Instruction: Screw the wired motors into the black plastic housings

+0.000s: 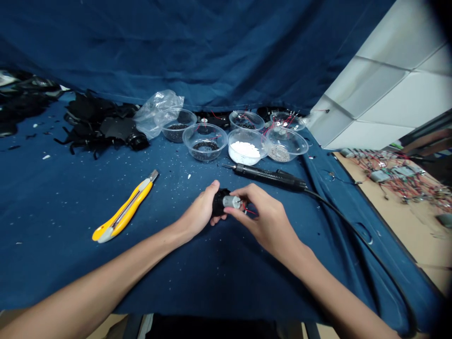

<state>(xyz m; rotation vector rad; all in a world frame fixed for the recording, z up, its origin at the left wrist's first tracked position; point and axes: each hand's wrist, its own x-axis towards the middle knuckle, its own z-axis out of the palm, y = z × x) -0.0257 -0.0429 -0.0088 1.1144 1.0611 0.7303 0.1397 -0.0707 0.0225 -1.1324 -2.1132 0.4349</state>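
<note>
L hand (200,210) cupped round black thing (219,202), mostly hidden, can't tell what it is; R hand (264,213) pinching small silver motor (231,202), red wires (249,211) half covered by fingers.

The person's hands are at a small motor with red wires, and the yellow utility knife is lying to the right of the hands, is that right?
Not quite: the yellow utility knife lies to the left of the hands, not the right, as the head view shows. The left hand and right hand are at the small motor, as you said.
</note>
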